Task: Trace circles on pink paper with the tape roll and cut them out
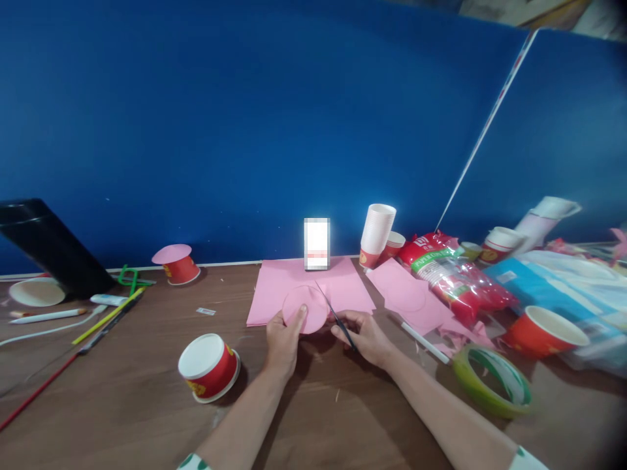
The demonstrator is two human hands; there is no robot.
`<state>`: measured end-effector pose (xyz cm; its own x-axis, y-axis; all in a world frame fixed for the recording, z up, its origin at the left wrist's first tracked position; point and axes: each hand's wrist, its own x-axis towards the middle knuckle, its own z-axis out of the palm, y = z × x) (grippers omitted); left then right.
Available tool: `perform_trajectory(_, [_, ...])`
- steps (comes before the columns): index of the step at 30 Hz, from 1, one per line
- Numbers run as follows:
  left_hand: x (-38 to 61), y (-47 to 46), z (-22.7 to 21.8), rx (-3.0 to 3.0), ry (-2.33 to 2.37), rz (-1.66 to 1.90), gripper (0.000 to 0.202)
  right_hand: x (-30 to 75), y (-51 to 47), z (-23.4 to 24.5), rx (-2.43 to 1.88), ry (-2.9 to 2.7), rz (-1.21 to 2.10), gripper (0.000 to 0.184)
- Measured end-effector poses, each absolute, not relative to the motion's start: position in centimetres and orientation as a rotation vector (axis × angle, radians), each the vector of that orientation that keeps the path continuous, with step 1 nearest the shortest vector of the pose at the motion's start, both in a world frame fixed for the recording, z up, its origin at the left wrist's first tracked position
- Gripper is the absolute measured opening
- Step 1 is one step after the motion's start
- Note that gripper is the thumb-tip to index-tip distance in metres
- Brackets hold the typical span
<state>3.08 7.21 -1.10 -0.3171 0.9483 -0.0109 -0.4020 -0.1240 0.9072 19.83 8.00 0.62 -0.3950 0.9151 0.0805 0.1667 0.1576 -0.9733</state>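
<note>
My left hand [284,339] is closed on a pink paper circle [306,308], thumb on its face, holding it just above the brown table [122,405]. My right hand [365,336] grips a pair of dark scissors [336,313]; the thin blades point up and left and meet the circle's right edge. A stack of pink paper sheets [343,284] lies flat behind both hands.
A red paper cup [209,367] lies on its side near my left wrist. A green tape roll [492,380] and a white pen [424,341] lie right of my right arm. Stacked cups [376,235], a cup packet [453,277], another red cup [543,331] and pencils [105,316] line the edges.
</note>
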Motion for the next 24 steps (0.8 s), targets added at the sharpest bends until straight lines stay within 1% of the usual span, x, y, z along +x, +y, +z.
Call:
perform_trajectory(4, [3.16,7.13,-0.87,0.713,1.03,1.665,0.044,19.8,8.02,0.55,-1.04,-1.692,1.303,0.038])
perform_trajectory(15, [3.2,7.01,-0.67,0.664,1.028,1.663,0.042,19.8,7.96,0.72,-1.043,-1.71,1.29,0.035])
perform_trajectory(24, [3.17,7.01,-0.52,0.661,1.025,1.67,0.046,19.79,7.98,0.62,-1.035,-1.703,1.31,0.036])
